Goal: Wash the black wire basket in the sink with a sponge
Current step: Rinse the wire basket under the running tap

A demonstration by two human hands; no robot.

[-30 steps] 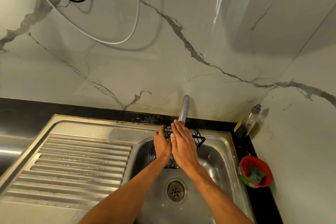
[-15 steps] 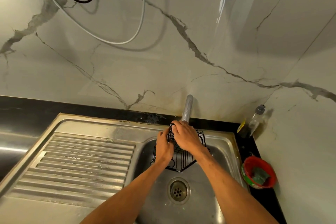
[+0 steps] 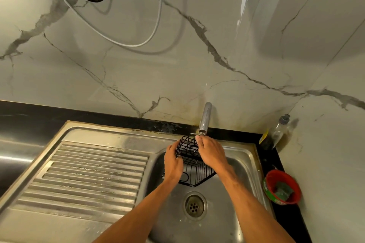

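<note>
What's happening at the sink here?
A person is holding a black wire basket over the steel sink, just below the tap. The left hand grips its left side and the right hand its right. The green sponge sits unused in a red bowl on the counter, so scrubbing hasn't begun.

Red bowl (image 3: 282, 187) on black counter (image 3: 292, 221), clear bottle (image 3: 279, 131) in corner, ribbed drainboard (image 3: 88, 175) left

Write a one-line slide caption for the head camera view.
Both hands, left and right, hold a black wire basket under the tap over a steel sink.
</note>
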